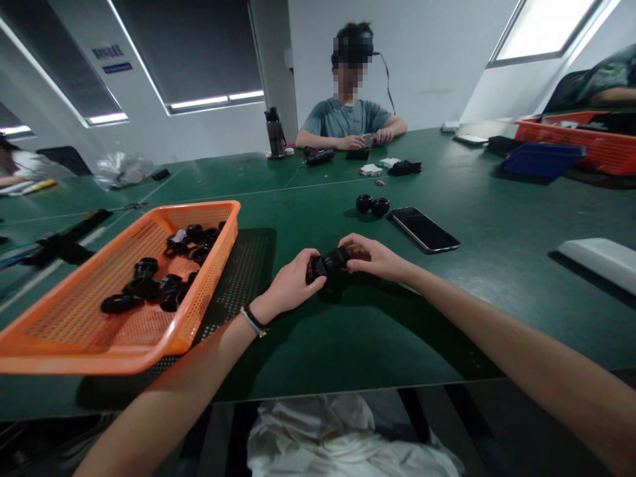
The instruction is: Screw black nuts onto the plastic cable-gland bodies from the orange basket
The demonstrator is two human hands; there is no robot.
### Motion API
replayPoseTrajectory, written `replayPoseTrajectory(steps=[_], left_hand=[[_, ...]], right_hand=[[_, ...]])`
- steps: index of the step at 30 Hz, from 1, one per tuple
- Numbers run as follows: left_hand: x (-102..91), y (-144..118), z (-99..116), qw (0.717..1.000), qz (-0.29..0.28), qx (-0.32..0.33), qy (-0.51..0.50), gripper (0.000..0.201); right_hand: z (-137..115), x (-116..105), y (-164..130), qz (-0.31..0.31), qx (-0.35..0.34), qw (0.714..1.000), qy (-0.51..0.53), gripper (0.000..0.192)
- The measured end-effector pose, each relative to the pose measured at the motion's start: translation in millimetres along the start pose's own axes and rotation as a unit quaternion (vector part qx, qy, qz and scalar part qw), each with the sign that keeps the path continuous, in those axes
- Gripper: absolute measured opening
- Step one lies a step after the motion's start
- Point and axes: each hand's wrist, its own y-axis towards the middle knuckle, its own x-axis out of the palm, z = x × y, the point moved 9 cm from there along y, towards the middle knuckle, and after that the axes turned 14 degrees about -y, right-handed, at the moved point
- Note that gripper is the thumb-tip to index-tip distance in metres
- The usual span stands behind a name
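Both hands meet over the green table (348, 344), near its front edge: left hand (291, 281) and right hand (375, 257) each close their fingers on 1 black part (330, 264). Orange basket (74, 331) sits close left; phone (422, 228) lies just beyond, right

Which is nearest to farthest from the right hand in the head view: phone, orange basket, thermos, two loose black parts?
From the right hand:
1. Two loose black parts, just beyond it.
2. Phone, to the right; close to call with 1.
3. Orange basket, far left.
4. Thermos, far across the table.
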Motion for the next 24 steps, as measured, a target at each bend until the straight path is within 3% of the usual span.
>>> replayPoseTrajectory(steps=[3, 9, 24], left_hand=[[-0.7, 0, 1, 0.999, 0.009, 0.011, -0.029, 0.036], [-3.6, 0, 5, 0.997, 0.019, 0.038, -0.065, 0.035], [-5.2, 4, 4, 0.997, 0.033, 0.053, -0.047, 0.034]], right_hand=[[-1, 5, 1, 0.002, 0.008, 1.000, 0.029, 0.030], [-10, 9, 1, 0.013, -0.004, 1.000, -0.020, 0.032], [-15, 11, -1, 0.013, 0.000, 0.997, -0.072, 0.030]])
